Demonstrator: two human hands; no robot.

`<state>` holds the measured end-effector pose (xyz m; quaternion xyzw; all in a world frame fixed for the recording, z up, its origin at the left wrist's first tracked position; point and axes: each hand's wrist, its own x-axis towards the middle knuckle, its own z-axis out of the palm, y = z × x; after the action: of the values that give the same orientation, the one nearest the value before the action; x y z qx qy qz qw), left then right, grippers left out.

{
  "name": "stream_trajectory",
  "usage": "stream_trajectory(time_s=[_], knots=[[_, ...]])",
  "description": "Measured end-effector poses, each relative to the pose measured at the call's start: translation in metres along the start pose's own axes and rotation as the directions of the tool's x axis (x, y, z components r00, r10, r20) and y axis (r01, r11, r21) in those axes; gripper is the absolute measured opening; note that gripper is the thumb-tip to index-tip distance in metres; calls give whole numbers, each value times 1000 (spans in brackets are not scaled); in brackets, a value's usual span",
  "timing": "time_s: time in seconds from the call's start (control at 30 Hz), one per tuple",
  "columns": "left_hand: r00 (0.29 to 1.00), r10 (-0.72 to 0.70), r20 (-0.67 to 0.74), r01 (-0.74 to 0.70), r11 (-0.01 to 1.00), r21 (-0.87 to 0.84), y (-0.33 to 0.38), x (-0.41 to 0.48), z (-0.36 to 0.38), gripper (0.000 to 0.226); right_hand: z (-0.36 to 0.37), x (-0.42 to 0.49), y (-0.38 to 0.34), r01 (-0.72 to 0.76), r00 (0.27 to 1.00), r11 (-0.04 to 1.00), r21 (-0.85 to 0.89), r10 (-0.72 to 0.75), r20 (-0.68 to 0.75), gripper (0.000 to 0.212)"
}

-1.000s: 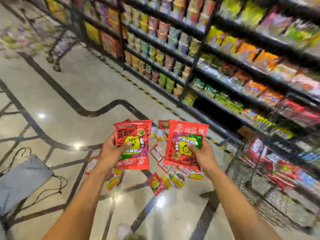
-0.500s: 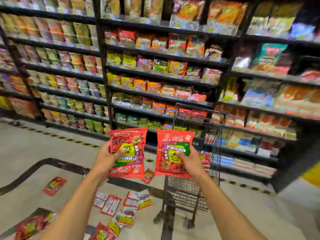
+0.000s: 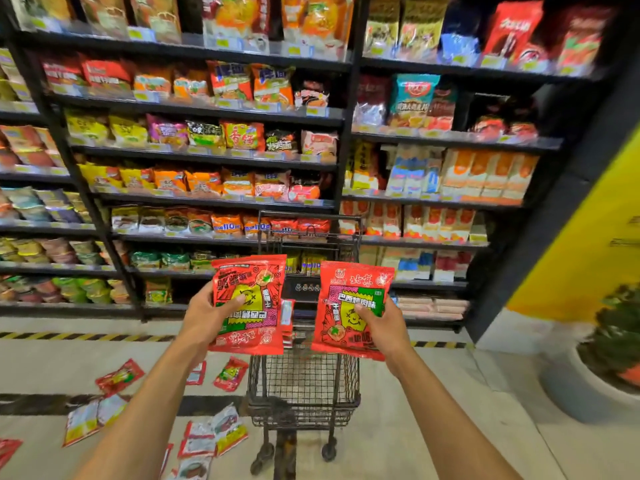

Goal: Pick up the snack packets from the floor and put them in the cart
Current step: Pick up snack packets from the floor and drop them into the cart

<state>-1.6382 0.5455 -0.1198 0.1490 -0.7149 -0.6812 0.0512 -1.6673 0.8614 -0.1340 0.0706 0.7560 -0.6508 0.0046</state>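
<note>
My left hand [image 3: 207, 315] grips a red snack packet [image 3: 254, 282] by its left side, thumb across the front. My right hand [image 3: 382, 323] grips a second red packet [image 3: 341, 296] by its right side. Both packets hang upright just above the near end of a black wire shopping cart [image 3: 304, 386], which stands in front of me with a few packets showing inside. Several more packets [image 3: 214, 434] lie scattered on the floor to the cart's left, among them a red one [image 3: 119, 375].
Tall black shelves [image 3: 207, 109] packed with snack bags run across the back. A yellow-and-black hazard strip [image 3: 86, 336] marks the floor at their base. A potted plant [image 3: 613, 344] stands at the right beside a yellow wall [image 3: 588, 244].
My view has swung up from the floor pile to face the cart and shelves. Both hands have carried their packets up and forward until they hover over the cart.
</note>
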Motion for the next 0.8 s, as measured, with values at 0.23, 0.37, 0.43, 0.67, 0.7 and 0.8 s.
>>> stream_trajectory(time_s=[0.23, 0.37, 0.43, 0.67, 0.7, 0.8], knots=[[998, -44, 52, 44, 999, 1, -19, 99, 54, 25, -7, 91, 26, -61, 996, 998, -1, 61, -59, 24], [992, -110, 65, 107, 993, 38, -42, 191, 71, 31, 13, 170, 50, -111, 992, 994, -13, 110, -67, 24], [986, -152, 71, 148, 987, 57, -56, 239, 79, 29, 25, 215, 62, -153, 986, 988, -27, 151, -65, 25], [946, -319, 67, 311, 945, 102, -109, 376, 103, 26, 69, 350, 117, -268, 962, 954, -133, 257, -97, 29], [935, -347, 67, 339, 934, 114, -122, 391, 106, 27, 73, 366, 130, -271, 961, 950, -157, 257, -103, 30], [911, -405, 72, 388, 904, 178, -154, 425, 114, 33, 85, 400, 164, -355, 934, 910, -211, 336, -124, 32]])
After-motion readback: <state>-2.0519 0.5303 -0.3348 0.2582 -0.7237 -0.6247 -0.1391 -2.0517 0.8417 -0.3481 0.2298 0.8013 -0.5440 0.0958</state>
